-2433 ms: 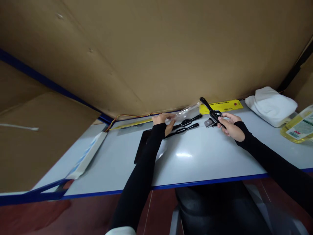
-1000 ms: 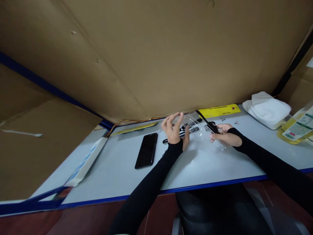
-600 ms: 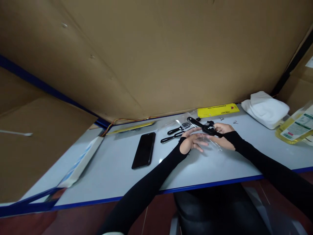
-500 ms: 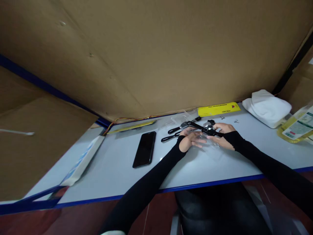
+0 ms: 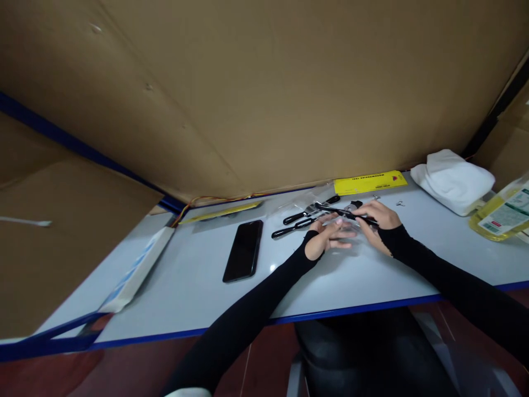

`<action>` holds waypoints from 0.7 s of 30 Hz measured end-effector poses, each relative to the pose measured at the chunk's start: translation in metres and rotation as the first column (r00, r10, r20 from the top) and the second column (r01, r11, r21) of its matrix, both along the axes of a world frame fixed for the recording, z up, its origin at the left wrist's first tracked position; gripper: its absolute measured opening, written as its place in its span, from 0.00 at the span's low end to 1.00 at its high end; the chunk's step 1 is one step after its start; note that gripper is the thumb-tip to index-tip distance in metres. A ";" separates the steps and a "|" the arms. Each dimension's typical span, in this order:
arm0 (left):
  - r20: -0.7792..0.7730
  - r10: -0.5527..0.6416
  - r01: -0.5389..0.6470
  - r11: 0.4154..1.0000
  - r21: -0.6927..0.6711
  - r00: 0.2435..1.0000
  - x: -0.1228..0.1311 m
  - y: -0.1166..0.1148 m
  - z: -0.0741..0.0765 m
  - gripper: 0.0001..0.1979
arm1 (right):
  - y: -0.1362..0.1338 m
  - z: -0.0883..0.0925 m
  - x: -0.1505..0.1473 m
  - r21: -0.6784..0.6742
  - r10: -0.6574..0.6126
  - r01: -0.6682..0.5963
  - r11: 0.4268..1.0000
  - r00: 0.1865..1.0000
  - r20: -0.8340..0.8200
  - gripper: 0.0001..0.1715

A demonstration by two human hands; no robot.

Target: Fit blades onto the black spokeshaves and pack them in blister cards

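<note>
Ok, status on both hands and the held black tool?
Right hand grips black tool. Left hand open alongside, contact unclear. Two similar tools, clear plastic close by.

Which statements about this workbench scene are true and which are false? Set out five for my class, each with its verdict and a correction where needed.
1. The right hand holds a black tool. True.
2. The left hand is clenched in a fist. False: its fingers are extended and spread.
3. The bottle at the far right of the picture contains yellow liquid. True.
4. The phone lies between the white bundle and the bottle. False: it lies to the left of both hands in the picture.
5. The yellow card lies at the table's back edge, near the cardboard wall. True.
</note>
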State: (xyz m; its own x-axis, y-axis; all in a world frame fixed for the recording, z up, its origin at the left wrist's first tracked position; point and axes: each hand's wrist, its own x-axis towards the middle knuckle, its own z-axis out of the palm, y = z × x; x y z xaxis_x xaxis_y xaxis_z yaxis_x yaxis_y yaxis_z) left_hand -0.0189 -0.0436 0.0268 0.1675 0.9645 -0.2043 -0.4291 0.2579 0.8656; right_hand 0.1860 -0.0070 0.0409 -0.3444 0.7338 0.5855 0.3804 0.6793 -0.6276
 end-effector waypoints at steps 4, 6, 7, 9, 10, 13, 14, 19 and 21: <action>0.033 0.057 -0.057 0.998 0.016 0.998 0.003 0.003 -0.007 0.38 | -0.007 -0.007 -0.007 0.077 0.184 -0.189 0.979 0.980 0.070 0.10; 0.044 0.082 -0.083 0.996 0.019 0.996 0.001 0.005 -0.010 0.41 | -0.010 -0.008 -0.007 0.117 0.183 -0.197 0.974 0.976 0.116 0.15; 0.047 0.083 -0.084 0.996 0.022 0.995 -0.001 0.006 -0.011 0.41 | -0.011 -0.007 -0.006 0.158 0.158 -0.180 0.971 0.978 0.138 0.17; 0.051 0.080 -0.082 0.996 0.035 0.995 -0.003 0.006 -0.010 0.39 | -0.013 -0.002 -0.004 0.267 0.085 -0.132 0.955 0.980 0.180 0.16; 0.054 0.076 -0.079 0.996 0.042 0.996 -0.004 0.006 -0.010 0.38 | -0.014 0.001 -0.003 0.316 0.046 -0.106 0.943 0.981 0.191 0.14; 0.067 0.066 -0.070 0.996 0.055 0.996 -0.004 0.004 -0.008 0.35 | -0.015 0.008 0.000 0.377 0.009 -0.081 0.923 0.982 0.190 0.11; 0.068 0.073 -0.077 0.995 0.057 0.995 -0.004 0.004 -0.007 0.34 | -0.015 0.009 0.001 0.370 0.019 -0.083 0.925 0.985 0.174 0.11; 0.022 0.158 -0.159 0.985 0.069 0.987 -0.002 0.005 -0.007 0.36 | -0.008 0.000 0.001 0.273 0.086 -0.110 0.956 0.991 0.098 0.15; -0.002 0.158 -0.157 0.985 0.071 0.987 -0.001 0.004 -0.007 0.37 | -0.005 -0.005 0.002 0.197 0.103 -0.121 0.973 0.990 0.098 0.15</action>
State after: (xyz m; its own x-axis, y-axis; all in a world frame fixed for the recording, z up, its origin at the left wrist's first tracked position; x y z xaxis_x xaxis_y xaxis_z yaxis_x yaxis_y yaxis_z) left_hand -0.0201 -0.0394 0.0194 0.0113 0.9907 -0.1354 -0.4533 0.1257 0.8825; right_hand 0.1877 -0.0120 0.0362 -0.4735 0.5576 0.6818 0.3412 0.8298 -0.4416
